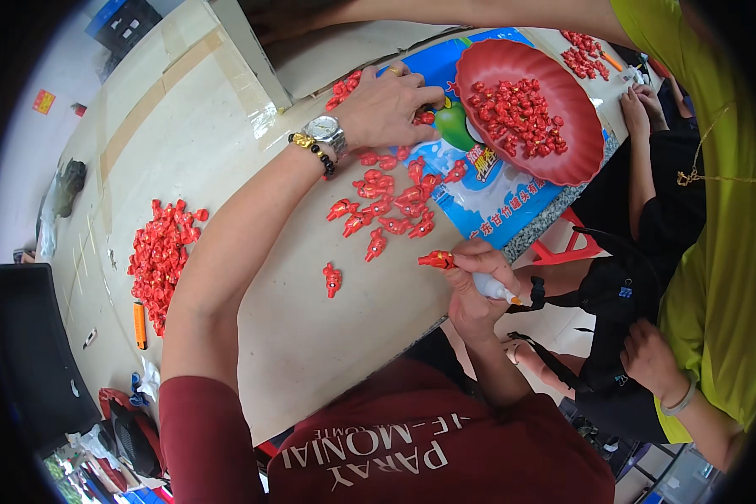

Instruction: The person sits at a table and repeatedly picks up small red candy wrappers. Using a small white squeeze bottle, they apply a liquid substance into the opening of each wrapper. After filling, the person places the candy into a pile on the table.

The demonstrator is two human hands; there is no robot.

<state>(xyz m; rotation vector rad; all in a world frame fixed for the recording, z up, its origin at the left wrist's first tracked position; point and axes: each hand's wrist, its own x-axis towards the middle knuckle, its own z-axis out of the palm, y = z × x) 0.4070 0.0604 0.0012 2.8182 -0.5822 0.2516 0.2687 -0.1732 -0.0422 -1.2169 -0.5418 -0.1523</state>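
My left hand reaches far over the table, wearing a metal watch and a beaded bracelet. Its fingers curl down around small red figurines, partly hidden under them. Close to my body, my right hand pinches one red figurine between thumb and fingertips. The same hand also keeps a small white squeeze bottle with an orange tip in its palm. Loose red figurines lie scattered between my hands, and a single figurine lies apart, nearer to me.
A red scalloped bowl of red pieces stands on a blue printed sheet. At left lie a heap of figurines and an orange cutter. A grey panel rises at the back. A person in a yellow-green shirt is at right.
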